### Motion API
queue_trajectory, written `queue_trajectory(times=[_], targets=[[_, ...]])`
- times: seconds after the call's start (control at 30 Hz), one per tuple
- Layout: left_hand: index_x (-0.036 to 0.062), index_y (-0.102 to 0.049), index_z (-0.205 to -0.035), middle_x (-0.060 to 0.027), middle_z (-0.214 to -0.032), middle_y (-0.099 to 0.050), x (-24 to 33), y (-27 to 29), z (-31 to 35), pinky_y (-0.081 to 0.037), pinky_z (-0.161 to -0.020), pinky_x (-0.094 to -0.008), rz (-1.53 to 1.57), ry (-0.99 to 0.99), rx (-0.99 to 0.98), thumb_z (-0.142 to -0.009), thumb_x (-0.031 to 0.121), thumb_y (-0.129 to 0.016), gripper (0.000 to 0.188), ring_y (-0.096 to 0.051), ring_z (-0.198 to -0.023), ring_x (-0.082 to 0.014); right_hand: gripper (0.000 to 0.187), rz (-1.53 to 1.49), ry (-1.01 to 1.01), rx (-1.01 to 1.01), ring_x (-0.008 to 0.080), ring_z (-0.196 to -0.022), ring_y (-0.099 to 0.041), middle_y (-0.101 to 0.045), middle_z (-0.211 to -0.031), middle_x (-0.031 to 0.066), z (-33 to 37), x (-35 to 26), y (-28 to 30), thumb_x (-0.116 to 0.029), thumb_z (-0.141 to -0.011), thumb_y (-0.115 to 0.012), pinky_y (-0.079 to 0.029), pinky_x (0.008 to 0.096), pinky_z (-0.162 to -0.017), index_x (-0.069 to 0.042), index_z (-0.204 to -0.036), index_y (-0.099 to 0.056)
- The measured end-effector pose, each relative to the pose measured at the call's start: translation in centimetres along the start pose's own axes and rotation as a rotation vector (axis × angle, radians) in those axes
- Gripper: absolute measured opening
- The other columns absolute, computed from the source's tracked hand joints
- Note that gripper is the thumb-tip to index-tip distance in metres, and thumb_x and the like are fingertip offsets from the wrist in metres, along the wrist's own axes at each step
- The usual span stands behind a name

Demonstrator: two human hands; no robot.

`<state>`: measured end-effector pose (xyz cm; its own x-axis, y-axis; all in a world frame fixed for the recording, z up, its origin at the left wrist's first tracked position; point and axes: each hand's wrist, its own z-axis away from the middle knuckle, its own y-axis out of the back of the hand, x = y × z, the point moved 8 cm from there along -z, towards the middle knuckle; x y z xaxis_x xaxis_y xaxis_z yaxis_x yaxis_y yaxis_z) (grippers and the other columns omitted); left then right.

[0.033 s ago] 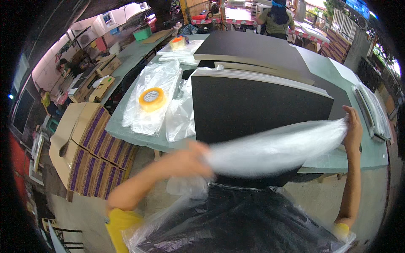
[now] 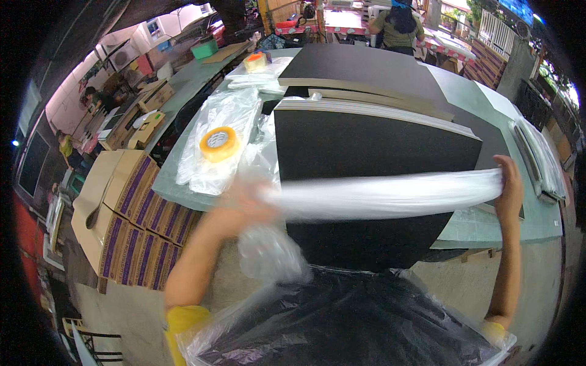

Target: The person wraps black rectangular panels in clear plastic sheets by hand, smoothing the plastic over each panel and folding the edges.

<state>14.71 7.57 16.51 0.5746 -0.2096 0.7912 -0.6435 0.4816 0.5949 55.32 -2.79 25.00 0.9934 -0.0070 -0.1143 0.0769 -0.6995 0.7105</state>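
A clear plastic sheet, gathered into a narrow band, stretches between my two hands in front of a black board. My right hand is closed on the band's right end, fingers upward. At the other end my left hand, smeared by motion, grips the plastic; its separate fingers do not show. A loose crumpled bunch of clear plastic hangs below my left hand. The black board is the front one of a stack leaning upright at the table's near edge. Clear plastic over a black surface lies close to my body.
On the green table a roll of yellowish tape rests on clear plastic bags. Large black boards lie behind the stack, wrapped flat pieces at right. Cartons stand at left. A person is beyond the table.
My left hand has moved up and to the left. The plastic between my hands has gone from a wide, sagging spread to a narrower, straighter band; my right hand has hardly moved.
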Motion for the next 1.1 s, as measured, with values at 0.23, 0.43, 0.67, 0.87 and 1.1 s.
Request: queue_trajectory(times=[0.23, 0.43, 0.67, 0.87, 1.1], targets=[[0.0042, -0.053, -0.083, -0.0101, -0.081, -0.050, -2.5, 8.3, 0.5, -0.043, -0.061, -0.0290, -0.704, -0.109, 1.105, -0.058, -0.010, -0.052, 0.028, -0.052, -0.073, -0.0251, 0.049, -0.143, 0.226, -0.105, 0.0289, -0.096, -0.052, -0.053, -0.103, 0.0119, -1.0, -8.0, -1.0, 0.016, -0.056, -0.045, -0.043, 0.0349, -0.079, -0.006, -0.099, -0.054], [0.0120, -0.048, -0.111, -0.0124, -0.110, -0.046, 6.5, 5.8, -2.4, -0.044, -0.072, -0.0346, -0.571, -0.479, 0.920, -0.061, -0.012, -0.045, 0.055, -0.053, -0.088, -0.0281, 0.057, -0.172, -0.019, -0.076, 0.0298, -0.102, -0.048, -0.046, -0.115, 0.0115, -3.1, -1.0, -2.5, 0.017, -0.060, -0.043, -0.040, 0.0343, -0.086, -0.008, -0.110, -0.049], [0.0171, -0.049, -0.116, -0.0125, -0.111, -0.048, 6.3, 4.1, -0.8, -0.042, -0.078, -0.0333, -0.574, -0.489, 0.863, -0.068, -0.007, -0.049, 0.054, -0.050, -0.099, -0.0272, 0.053, 0.047, 0.058, 0.055, 0.0268, -0.099, -0.051, -0.049, -0.115, 0.0092, -0.4, -3.0, -0.2, 0.012, -0.065, -0.049, -0.043, 0.0325, -0.082, -0.011, -0.113, -0.050], [0.0103, -0.056, -0.108, -0.0101, -0.103, -0.051, 7.2, 3.4, 3.1, -0.041, -0.077, -0.0298, -0.730, -0.603, 1.011, -0.067, 0.000, -0.056, 0.042, -0.051, -0.094, -0.0238, 0.050, 0.011, 0.141, 0.156, 0.0236, -0.086, -0.055, -0.053, -0.104, 0.0107, 2.5, -2.8, 2.1, 0.014, -0.059, -0.051, -0.046, 0.0328, -0.076, -0.009, -0.104, -0.058], [0.0029, -0.052, -0.108, -0.0102, -0.102, -0.054, 3.0, 8.0, 3.4, -0.041, -0.081, -0.0303, 0.329, -0.640, 0.418, -0.071, 0.008, -0.060, 0.038, -0.053, -0.092, -0.0214, 0.024, -1.173, -0.282, -0.294, 0.0135, -0.075, -0.058, -0.061, -0.083, 0.0073, 1.2, 2.3, 1.7, -0.012, -0.064, -0.065, -0.046, 0.0254, -0.067, -0.002, -0.086, -0.061]])
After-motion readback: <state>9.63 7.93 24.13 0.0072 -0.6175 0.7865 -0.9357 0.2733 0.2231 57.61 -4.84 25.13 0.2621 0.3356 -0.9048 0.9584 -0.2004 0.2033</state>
